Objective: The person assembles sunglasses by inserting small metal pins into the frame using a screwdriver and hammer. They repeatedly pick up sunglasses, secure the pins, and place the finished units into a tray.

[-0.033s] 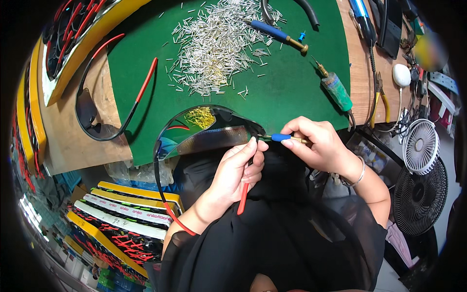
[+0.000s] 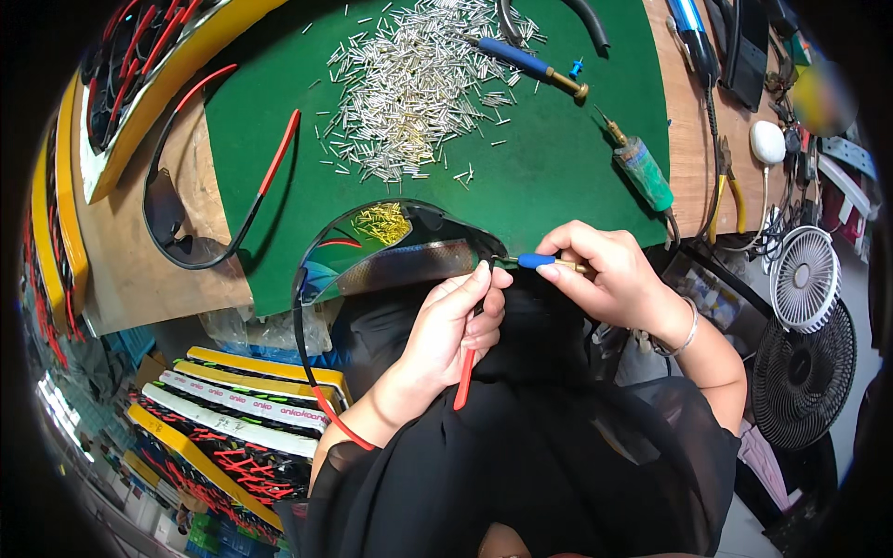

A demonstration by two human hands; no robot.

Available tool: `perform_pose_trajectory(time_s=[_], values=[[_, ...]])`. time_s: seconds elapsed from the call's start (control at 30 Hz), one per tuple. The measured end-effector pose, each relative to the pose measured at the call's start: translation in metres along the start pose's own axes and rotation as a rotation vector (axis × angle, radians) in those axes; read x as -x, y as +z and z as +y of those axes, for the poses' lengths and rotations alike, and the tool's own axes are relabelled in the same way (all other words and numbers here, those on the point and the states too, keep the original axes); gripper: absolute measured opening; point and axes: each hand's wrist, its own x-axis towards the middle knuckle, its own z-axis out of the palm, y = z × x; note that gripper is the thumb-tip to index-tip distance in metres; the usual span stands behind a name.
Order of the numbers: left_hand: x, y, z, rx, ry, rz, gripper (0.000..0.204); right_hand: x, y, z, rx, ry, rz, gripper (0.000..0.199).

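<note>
My left hand [image 2: 454, 325] is closed on a pair of black sunglasses [image 2: 409, 264] with dark wraparound lenses and red-tipped temples, gripping it near the hinge on the right. One temple hangs down below my fingers; the other curves past my left forearm. My right hand [image 2: 609, 277] pinches a small screwdriver [image 2: 537, 261] with a blue grip and brass end. Its tip meets the hinge area, though the screw itself is too small to see. Small gold-coloured pins [image 2: 381, 223] show within the outline of the sunglasses.
A heap of small silver pins [image 2: 400, 93] covers part of the green mat [image 2: 577, 177]. A second pair of sunglasses [image 2: 167, 209] lies left. Another blue-handled screwdriver [image 2: 530, 63], a green-handled tool [image 2: 642, 172], pliers [image 2: 730, 191] and fans [image 2: 805, 279] are at right. Filled trays [image 2: 205, 456] stand lower left.
</note>
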Motion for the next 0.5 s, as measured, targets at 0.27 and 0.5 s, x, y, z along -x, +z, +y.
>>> perform_pose_trajectory(time_s=[0.27, 0.5], values=[[0.001, 0.003, -0.003, -0.032, 0.045, 0.037, 0.027, 0.000, 0.005, -0.001, 0.142, -0.194, 0.156, 0.013], [0.001, 0.011, -0.006, -0.210, 0.115, 0.128, 0.028, -0.001, 0.005, -0.023, 0.518, -0.271, 0.133, 0.009]])
